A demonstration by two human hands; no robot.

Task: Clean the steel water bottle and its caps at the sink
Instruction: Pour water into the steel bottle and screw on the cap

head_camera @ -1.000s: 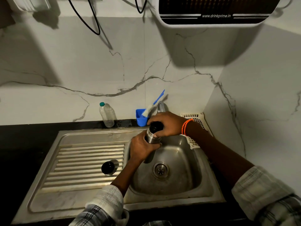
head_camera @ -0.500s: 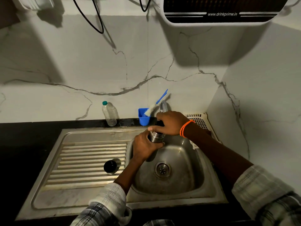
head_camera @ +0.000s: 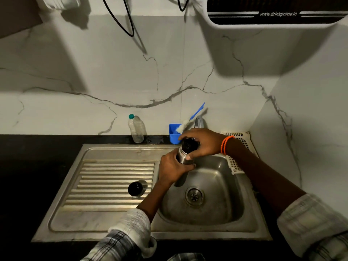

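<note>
Right now you are holding the steel water bottle [head_camera: 183,157] over the back left part of the sink [head_camera: 216,210] basin, just in front of the tap [head_camera: 198,121]. Your left hand [head_camera: 172,169] is wrapping its fingers [head_camera: 188,166] around the bottle's body, gripping it upright or slightly tilted. Your right hand [head_camera: 202,142] is sitting over the top of the bottle, its fingers curling around the dark inner cap [head_camera: 188,145] at the neck and gripping it; an orange band [head_camera: 226,145] is circling that wrist. 1 black outer cap [head_camera: 136,189] is standing on the ribbed drainboard [head_camera: 113,185], well apart from the bottle and to its left. Behind the sink, on the dark worktop [head_camera: 37,147], a clear plastic bottle [head_camera: 136,129] with a green lid is standing against the marble wall, and a blue holder [head_camera: 173,135] is carrying a blue-handled brush [head_camera: 190,120] that is leaning to the right. A white slotted tray [head_camera: 239,153] is lying at the basin's right rim, partly behind your right forearm. Whether water is running from the tap, you cannot tell here.
</note>
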